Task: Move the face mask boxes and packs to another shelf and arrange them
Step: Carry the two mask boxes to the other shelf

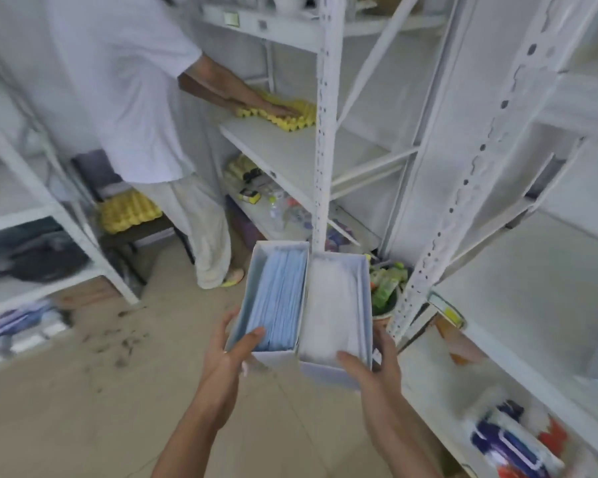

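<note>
Nearest the camera, two bare hands carry a pair of open boxes side by side above the tan tiled floor (83,391). The left hand (233,350) grips the near end of the open white cardboard box of pale blue face masks (273,298), thumb hooked over the rim onto the masks and fingers curled along its outer wall. The right hand (373,363) holds the open white cardboard box of white face masks (337,305) the same way, thumb over the near rim and fingers wrapped round its right side. The two boxes touch along their long inner walls, probably pressed together so both travel level in one trip and nothing spills from the open tops.

Taking the blue-mask box as landmark: to its right and lower, a white metal shelf (497,346) holds blurred blue, white and red packs (518,439), possibly mask packs, though I cannot tell. Just beyond the boxes stands a white perforated shelving upright (325,132), with green-and-white clutter (385,288) on the floor at its right. Farther off and to the left, another person in a white shirt (128,81) rests a hand on a yellow moulded egg tray (283,113) on a white shelf board (290,150).

Both boxes are in transit, not yet set on any shelf.
</note>
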`<state>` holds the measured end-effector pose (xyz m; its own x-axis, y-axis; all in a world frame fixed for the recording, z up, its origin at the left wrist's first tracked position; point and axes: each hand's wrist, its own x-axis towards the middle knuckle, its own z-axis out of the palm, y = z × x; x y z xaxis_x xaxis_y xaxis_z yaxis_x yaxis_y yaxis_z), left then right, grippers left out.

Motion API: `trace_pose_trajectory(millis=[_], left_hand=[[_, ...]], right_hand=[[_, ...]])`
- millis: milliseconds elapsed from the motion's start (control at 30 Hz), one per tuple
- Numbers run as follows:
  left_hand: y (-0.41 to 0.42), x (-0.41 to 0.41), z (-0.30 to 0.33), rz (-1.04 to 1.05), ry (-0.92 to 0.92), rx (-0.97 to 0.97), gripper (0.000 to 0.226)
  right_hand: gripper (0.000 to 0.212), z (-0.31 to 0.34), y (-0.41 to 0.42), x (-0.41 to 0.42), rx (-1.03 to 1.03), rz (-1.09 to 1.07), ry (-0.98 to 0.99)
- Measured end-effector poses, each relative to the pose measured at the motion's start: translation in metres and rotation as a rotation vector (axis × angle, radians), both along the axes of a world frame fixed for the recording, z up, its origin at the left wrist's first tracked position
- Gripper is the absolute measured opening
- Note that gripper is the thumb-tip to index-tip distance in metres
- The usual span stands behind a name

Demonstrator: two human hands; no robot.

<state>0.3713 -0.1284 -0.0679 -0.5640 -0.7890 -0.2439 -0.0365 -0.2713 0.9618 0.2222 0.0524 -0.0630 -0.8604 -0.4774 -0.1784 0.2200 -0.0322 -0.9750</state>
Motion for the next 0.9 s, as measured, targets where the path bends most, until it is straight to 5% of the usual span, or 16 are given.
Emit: trace_pose_trajectory(millis=[433, 900], left_hand=[[-0.143, 0.191, 0.020, 0.595, 0.027, 0.002, 0.079], [-0.275, 0.315, 0.026, 1.055, 0.034, 0.075, 0.082]], right_hand=[[0.058, 0.032, -0.247, 0.119, -0.022, 0.540, 0.070], [0.064, 0.029, -0.477, 0.218, 0.015, 1.002, 0.010]])
